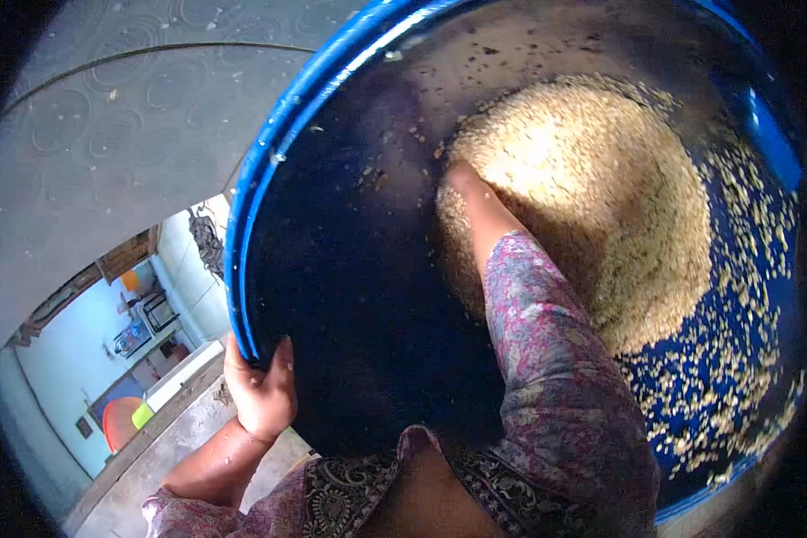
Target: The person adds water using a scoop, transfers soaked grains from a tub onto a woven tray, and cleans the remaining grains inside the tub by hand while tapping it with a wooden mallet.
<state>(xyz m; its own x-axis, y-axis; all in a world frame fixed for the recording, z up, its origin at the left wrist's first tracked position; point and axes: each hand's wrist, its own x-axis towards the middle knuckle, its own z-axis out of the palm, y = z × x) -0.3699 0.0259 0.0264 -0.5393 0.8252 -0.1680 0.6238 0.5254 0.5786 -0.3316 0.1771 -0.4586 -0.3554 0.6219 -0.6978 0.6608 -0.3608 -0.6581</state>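
Note:
A large blue plastic drum fills most of the view, seen from above its mouth. Inside lies a heap of pale, wet-looking grain, with loose kernels stuck along the right wall; I cannot make out which grain it is. My left hand is closed around the drum's rim at the lower left, its thumb inside. My right hand reaches down into the drum at the heap's left edge. Its fingers are hidden, so whether it holds any grain does not show. A patterned sleeve covers that forearm.
Grey panels with a ring pattern stand left of the drum. Farther off at the lower left are a pale wall, a shelf with several items, a red round object and a light green one. A dark tangled bundle hangs near the rim.

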